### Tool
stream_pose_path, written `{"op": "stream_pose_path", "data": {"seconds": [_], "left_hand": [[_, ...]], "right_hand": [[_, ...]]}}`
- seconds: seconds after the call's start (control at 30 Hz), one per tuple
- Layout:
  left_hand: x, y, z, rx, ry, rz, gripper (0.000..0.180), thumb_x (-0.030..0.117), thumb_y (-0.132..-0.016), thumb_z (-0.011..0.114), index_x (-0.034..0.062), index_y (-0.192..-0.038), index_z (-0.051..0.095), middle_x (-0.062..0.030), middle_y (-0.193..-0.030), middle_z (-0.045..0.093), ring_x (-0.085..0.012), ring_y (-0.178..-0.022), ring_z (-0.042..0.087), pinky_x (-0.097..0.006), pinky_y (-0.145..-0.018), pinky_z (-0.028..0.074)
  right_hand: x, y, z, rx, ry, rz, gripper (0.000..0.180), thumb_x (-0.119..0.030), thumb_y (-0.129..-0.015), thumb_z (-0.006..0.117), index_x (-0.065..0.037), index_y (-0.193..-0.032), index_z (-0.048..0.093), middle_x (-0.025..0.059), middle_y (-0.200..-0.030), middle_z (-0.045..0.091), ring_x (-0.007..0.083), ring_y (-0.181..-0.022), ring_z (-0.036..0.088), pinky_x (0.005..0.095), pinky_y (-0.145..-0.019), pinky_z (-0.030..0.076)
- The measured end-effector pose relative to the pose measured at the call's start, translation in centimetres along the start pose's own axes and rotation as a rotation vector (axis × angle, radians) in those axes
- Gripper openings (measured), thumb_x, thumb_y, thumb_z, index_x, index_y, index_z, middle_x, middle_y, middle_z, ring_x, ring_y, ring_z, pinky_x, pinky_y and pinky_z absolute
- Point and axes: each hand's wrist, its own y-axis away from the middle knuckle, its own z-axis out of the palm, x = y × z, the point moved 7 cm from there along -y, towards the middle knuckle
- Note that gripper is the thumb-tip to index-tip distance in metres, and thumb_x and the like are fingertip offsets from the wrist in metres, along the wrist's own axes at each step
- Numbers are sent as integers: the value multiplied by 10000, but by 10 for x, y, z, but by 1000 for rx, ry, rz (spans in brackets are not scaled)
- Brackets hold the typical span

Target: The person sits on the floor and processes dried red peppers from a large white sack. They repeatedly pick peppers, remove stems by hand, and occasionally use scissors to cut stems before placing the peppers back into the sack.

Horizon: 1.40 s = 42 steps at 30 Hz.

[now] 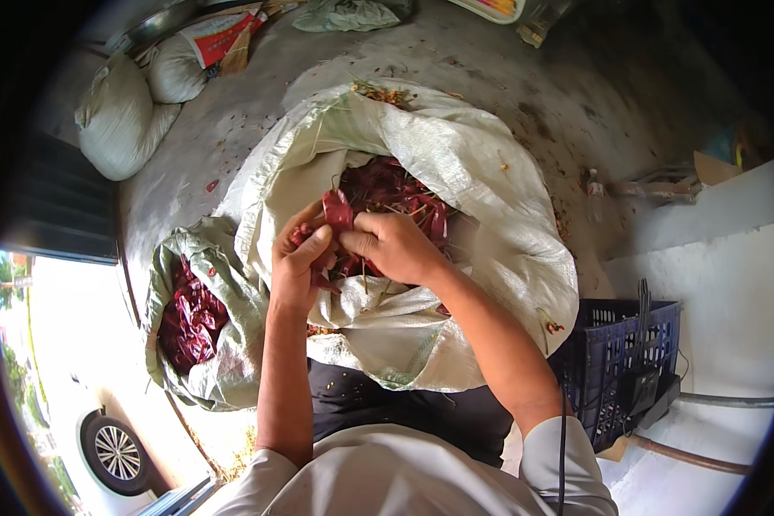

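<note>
A large white woven sack (pixel 456 163) stands open in front of me, filled with dried red chillies (pixel 400 193). Both hands meet over its near rim. My left hand (pixel 299 262) and my right hand (pixel 396 245) pinch one dried red chilli (pixel 337 211) between their fingertips, holding it just above the pile. To the left, a smaller greenish woven sack (pixel 219 370) lies open with dark red chillies (pixel 189 318) inside.
A dark blue plastic crate (pixel 615 361) sits at the right by a white wall. Two tied white sacks (pixel 120 120) rest at the back left on the concrete floor (pixel 507 77). A car wheel (pixel 116 451) shows at the lower left outside.
</note>
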Motion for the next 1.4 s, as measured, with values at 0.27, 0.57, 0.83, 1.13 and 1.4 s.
{"op": "stream_pose_path", "data": {"seconds": [0.27,0.57,0.83,1.13,1.4], "left_hand": [[-13,8,-24,174,-291,187,179,37,-868,721,35,-1045,694,-4,-878,665,-80,-747,605,-215,-670,482],[26,28,8,39,-1226,554,200,6,-733,705,34,-927,661,-122,-853,635,-331,-890,620,-410,-760,495],[23,36,3,-137,-1042,597,274,73,-782,752,29,-1035,656,-142,-843,638,-349,-781,638,-417,-690,511],[-3,37,-14,90,-741,277,151,84,-856,723,-3,-974,686,-87,-845,662,-160,-751,643,-295,-689,505],[49,81,-138,520,-467,130,99,81,-906,684,25,-982,710,19,-775,644,-39,-687,543,-200,-608,425]], "right_hand": [[2,3,16,65,49,-56,306,-289,-930,646,13,-884,635,210,-789,665,368,-751,671,427,-656,501],[-9,1,13,55,55,-62,404,-329,-980,584,32,-801,605,189,-623,548,289,-552,502,390,-572,425],[1,5,24,-161,-223,242,415,-318,-996,570,-1,-730,593,110,-584,506,187,-515,449,371,-522,355],[-35,3,25,155,331,-258,342,-201,-958,579,-11,-678,532,157,-592,540,312,-527,551,374,-492,418],[12,-1,-59,503,-993,179,442,-326,-1000,502,-153,-612,383,-55,-505,292,54,-399,242,234,-365,192]]}}
